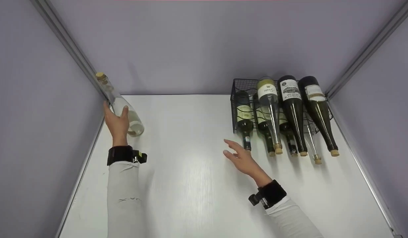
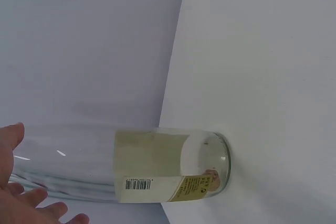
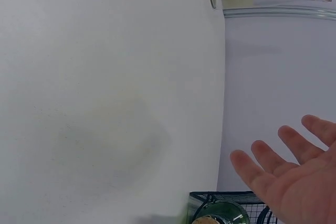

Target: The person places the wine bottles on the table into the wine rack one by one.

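A clear glass bottle [image 1: 135, 124] with a cork and pale label stands upright near the back left corner. My left hand [image 1: 117, 124] is at its side, thumb and fingers spread around the body. In the left wrist view, the fingers [image 2: 34, 198] stay loosely extended beside the glass, and the base [image 2: 223, 163] rests on the white surface. My right hand [image 1: 243, 160] hovers left of the corked bottle necks with its fingers spread and nothing in it. The right wrist view shows its palm [image 3: 304, 187] near the rack.
A black wire rack [image 1: 233, 105] stands at the back right, with several corked bottles lying in two layers. Upper ones include a dark green bottle [image 1: 294, 109] and a clear bottle [image 1: 268, 97]; necks jut forward. Walls enclose the white table [image 1: 184, 138] at left, back and right.
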Available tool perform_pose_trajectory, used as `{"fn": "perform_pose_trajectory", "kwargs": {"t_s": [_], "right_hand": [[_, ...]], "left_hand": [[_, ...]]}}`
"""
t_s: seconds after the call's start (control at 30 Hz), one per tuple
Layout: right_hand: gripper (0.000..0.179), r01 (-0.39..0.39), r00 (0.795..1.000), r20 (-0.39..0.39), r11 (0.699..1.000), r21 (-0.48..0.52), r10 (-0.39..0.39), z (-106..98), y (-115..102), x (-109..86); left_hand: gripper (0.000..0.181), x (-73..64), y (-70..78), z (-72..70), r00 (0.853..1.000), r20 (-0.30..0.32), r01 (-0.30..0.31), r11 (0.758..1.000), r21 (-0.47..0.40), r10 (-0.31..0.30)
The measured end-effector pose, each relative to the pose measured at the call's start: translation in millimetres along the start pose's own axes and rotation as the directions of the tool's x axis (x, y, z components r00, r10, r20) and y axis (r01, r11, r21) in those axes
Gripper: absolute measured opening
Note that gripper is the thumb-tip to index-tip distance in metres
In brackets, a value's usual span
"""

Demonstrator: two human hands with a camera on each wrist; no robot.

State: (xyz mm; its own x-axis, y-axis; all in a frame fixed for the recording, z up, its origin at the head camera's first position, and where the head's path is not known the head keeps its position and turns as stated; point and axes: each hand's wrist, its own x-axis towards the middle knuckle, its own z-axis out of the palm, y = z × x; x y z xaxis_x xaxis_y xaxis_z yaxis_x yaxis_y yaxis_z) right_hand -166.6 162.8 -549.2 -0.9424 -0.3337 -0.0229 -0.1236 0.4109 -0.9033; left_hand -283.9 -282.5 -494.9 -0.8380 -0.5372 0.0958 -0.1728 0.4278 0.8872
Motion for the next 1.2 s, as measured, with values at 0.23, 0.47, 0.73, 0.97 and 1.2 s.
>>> {"fn": "perform_pose_trajectory", "kwargs": {"t_s": [0.23, 0.47, 0.73, 0.97, 1.2], "right_hand": [[0.057, -0.013, 1.000, -0.002, 1.000, 0.015, 0.013, 1.0, -1.2, 1.7], [0.057, -0.035, 0.999, 0.004, 0.998, 0.042, 0.035, 0.6, 0.7, 2.0], [0.058, -0.041, 0.999, 0.011, 0.998, 0.043, 0.040, 1.1, 3.1, 2.9], [0.059, -0.038, 0.999, 0.005, 0.997, 0.062, 0.037, 1.9, 3.4, 2.8], [0.060, -0.029, 0.999, 0.018, 0.995, 0.091, 0.028, 1.6, 3.4, 1.2]], "left_hand": [[0.087, 7.0, 11.6, 2.3, 0.999, 0.009, 0.050, 0.998, 0.032, -0.051], [0.081, 6.4, 13.2, 4.6, 0.999, -0.044, 0.018, 0.999, 0.051, -0.016], [0.073, 0.5, 14.0, 11.4, 0.995, -0.081, -0.045, 0.997, 0.066, 0.050], [0.069, -4.0, 21.0, 15.7, 0.993, -0.103, -0.047, 0.998, 0.050, 0.052], [0.055, -9.3, 19.3, 22.8, 0.985, -0.102, -0.138, 0.989, 0.045, 0.142]]}}
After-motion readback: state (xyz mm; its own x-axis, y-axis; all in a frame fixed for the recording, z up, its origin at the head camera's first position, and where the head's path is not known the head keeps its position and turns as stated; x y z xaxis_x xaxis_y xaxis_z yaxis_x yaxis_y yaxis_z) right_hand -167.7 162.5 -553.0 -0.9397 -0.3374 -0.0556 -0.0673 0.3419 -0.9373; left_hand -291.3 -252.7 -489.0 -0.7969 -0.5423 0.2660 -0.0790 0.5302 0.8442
